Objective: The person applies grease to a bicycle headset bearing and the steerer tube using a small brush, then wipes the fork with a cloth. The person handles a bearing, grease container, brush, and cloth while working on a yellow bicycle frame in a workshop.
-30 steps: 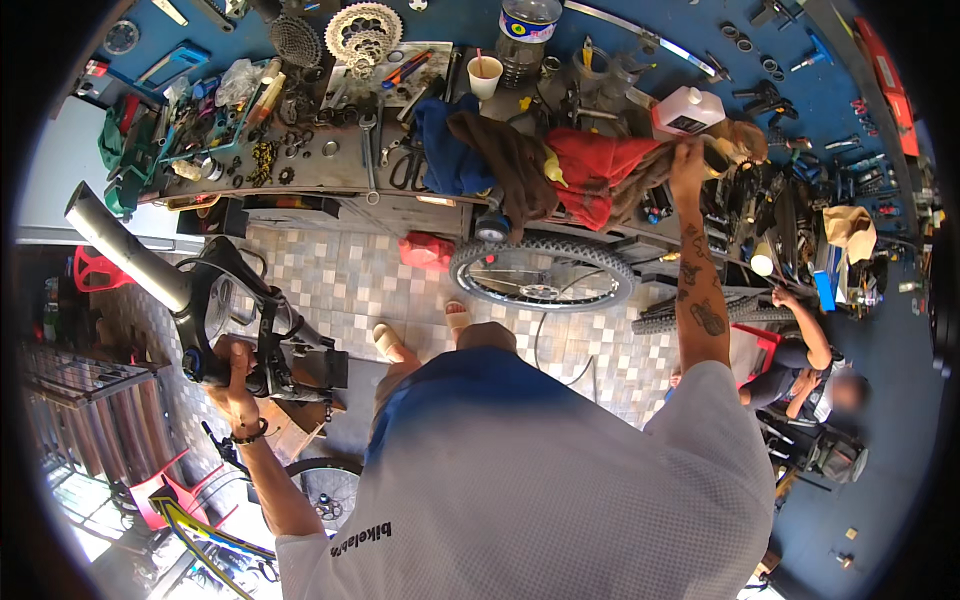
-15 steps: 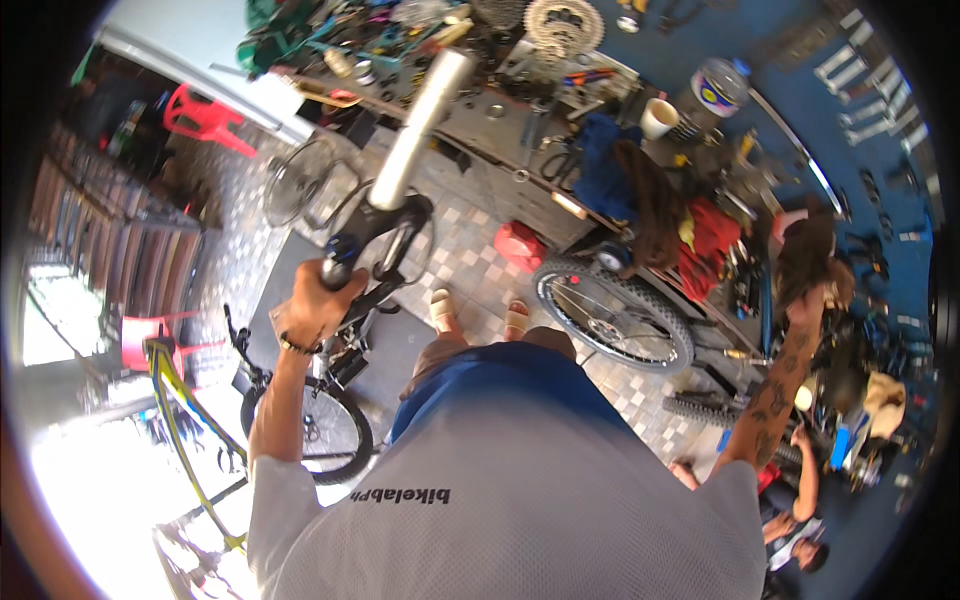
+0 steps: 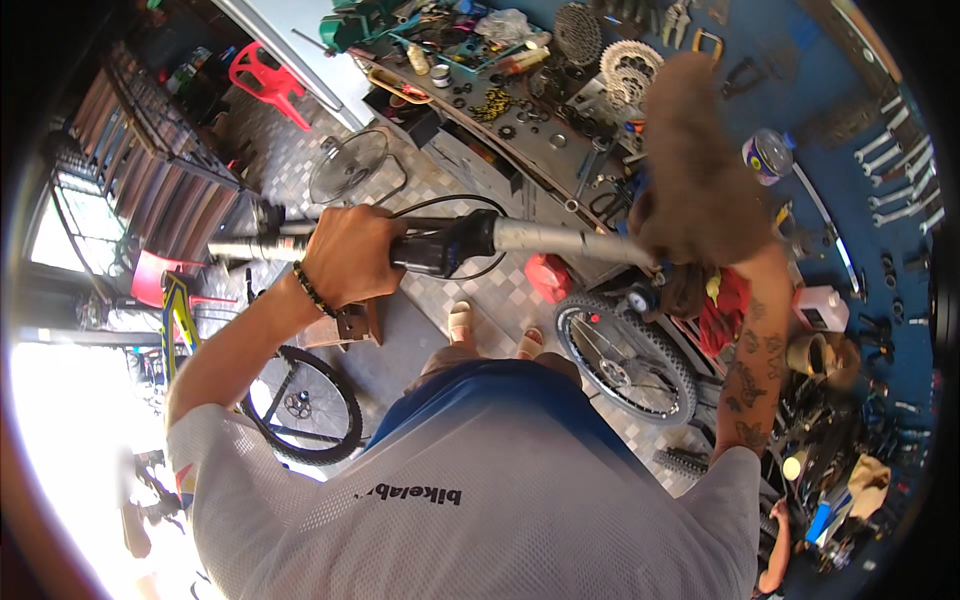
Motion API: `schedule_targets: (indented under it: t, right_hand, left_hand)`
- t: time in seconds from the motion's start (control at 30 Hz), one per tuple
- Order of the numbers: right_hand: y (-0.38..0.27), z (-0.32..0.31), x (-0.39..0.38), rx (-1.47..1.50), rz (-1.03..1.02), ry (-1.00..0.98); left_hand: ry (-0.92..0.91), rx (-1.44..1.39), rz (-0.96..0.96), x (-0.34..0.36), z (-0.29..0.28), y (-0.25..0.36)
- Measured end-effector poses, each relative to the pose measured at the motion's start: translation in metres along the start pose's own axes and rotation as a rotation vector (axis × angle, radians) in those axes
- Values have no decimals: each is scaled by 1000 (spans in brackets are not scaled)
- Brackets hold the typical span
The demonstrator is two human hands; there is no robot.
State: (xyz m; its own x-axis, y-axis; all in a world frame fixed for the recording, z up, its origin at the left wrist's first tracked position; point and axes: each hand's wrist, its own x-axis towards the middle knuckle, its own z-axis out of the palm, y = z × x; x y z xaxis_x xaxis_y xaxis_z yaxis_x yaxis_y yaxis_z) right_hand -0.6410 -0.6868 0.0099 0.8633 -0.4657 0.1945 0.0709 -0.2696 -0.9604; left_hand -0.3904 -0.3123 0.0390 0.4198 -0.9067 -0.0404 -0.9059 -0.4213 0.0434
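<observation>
My left hand (image 3: 352, 255) is closed around a bicycle suspension fork (image 3: 445, 248), just beside its black crown. The fork lies nearly level across my front, its bare silver steerer tube (image 3: 560, 240) pointing right. A brown rag (image 3: 705, 160) is bunched in my right hand (image 3: 757, 262), at the free end of that tube. The rag covers most of the right fingers and the tube's tip. Part of the rag is smeared by motion.
A workbench (image 3: 490, 150) strewn with tools and sprockets stands ahead. A bicycle wheel (image 3: 625, 360) leans below its right end, near a red bundle (image 3: 547, 277). A fan (image 3: 348, 165) and red chair (image 3: 270, 85) are left. Wrenches (image 3: 895, 165) hang right. Another person's arm (image 3: 777, 550) shows lower right.
The fork has swung from steeply tilted to nearly level, its steerer tube now pointing right. My right hand has brought the rag in from the right to the tube's end.
</observation>
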Motion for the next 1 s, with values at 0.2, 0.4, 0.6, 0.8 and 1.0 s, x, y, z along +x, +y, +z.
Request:
schedule_targets:
  t: [0.2,0.4,0.6,0.8,1.0]
  right_hand:
    - [3,138,29,-507,-154,-711]
    - [22,199,28,-38,289,-603]
    - [28,238,34,-92,255,-435]
    - [32,259,38,-17,242,-371]
    - [34,252,38,-323,134,-349]
  left_hand:
    - [45,250,169,13,-26,-10]
    - [-17,415,281,30,-44,-19]
    - [50,442,367,41,-73,-36]
    - [-654,-65,103,82,-107,-68]
    - [-484,37,222,113,-75,-90]
